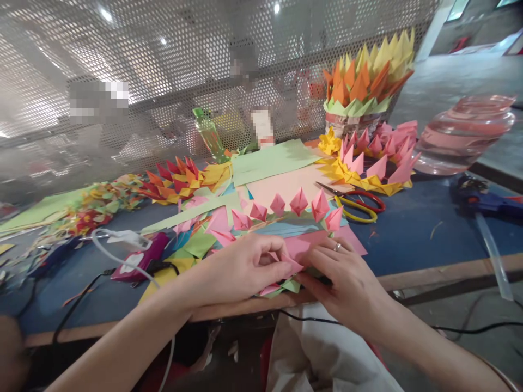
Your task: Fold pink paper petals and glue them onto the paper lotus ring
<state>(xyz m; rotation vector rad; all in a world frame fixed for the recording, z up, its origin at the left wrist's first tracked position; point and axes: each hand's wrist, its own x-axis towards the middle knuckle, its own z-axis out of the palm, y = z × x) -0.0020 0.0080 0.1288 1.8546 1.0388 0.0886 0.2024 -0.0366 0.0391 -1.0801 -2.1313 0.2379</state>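
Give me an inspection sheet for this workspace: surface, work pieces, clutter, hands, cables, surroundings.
Surface: blue tabletop, strewn with paper.
Work pieces: pink paper piece between the hands; pink folded points beyond.
Clutter: scissors, green bottle, clear jar, blue glue gun.
Hands: left hand pinches the pink paper piece; right hand beside it, grip unclear.
Cables: white cable by a purple block; black cord below the tabletop.
Surroundings: perforated screen behind the tabletop.
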